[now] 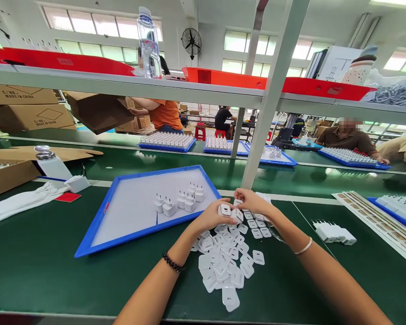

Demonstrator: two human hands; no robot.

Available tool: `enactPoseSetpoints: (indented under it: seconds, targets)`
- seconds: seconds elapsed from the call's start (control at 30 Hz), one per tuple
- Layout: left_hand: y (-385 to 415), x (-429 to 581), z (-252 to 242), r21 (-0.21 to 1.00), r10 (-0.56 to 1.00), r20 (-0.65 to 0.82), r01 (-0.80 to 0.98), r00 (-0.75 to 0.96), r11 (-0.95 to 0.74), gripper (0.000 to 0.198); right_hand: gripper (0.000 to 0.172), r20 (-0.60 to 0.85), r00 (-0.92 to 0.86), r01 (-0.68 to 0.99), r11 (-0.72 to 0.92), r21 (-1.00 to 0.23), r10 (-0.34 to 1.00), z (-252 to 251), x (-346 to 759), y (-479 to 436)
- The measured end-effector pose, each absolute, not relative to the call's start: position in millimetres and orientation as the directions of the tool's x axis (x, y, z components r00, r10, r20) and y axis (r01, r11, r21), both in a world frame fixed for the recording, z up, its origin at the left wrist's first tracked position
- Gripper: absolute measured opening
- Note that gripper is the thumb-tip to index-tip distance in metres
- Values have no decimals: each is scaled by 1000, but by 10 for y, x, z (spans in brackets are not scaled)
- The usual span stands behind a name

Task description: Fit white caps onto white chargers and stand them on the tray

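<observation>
My left hand [214, 216] is closed around white charger pieces [224, 210], just above a loose pile of flat white covers [223, 262]. Close beside it, my right hand [252, 201] pinches a small white piece [237, 203], its fingertips near the pieces in my left hand. Under my right wrist lie white covers in rows [257, 224], partly hidden by the hand. To the left, a blue-rimmed tray [122, 207] bears several white plug chargers [179, 201] standing with their pins up.
More white chargers [334, 232] lie on the green table [291, 289] at the right. A metal post [269, 95] rises behind my hands to a shelf [196, 88]. White gloves [27, 201] and a bottle [52, 164] are at the left. People sit or stand beyond.
</observation>
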State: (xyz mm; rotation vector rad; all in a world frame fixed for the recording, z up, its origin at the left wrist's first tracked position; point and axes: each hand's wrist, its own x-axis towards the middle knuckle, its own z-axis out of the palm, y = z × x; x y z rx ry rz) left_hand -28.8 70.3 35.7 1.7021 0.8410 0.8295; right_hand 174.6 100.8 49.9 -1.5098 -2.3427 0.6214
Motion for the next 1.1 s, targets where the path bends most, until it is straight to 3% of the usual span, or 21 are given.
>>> enactPoseSetpoints:
  seconds: [0.1, 0.2, 0.33, 0.53, 0.87, 1.1]
  targets:
    - [654, -286, 392, 990, 755, 32, 80, 655, -112, 39, 12, 84, -502, 708, 465, -531, 861, 697, 1739, 740]
    - [605, -264, 417, 1000, 681, -23, 30, 732, 1, 42, 16, 123, -569, 643, 533, -550, 813, 836, 1727, 544]
    - [560, -226, 418, 995, 642, -36, -35, 766, 97, 44, 25, 151, -596, 596, 561, -575, 789, 883, 1734, 448]
    - [524, -194, 395, 975, 624, -51, -96, 780, 200, 49, 22, 157, -627, 561, 582, -589, 763, 837, 1778, 423]
    - [470, -157, 457, 965, 693, -27, -163, 720, 207, 48, 36, 361, -423, 538, 550, -638, 831, 638, 1844, 276]
    - [484, -164, 417, 985, 705, -69, -65, 706, 161, 42, 23, 368, -317, 432, 478, -765, 874, 436, 1845, 349]
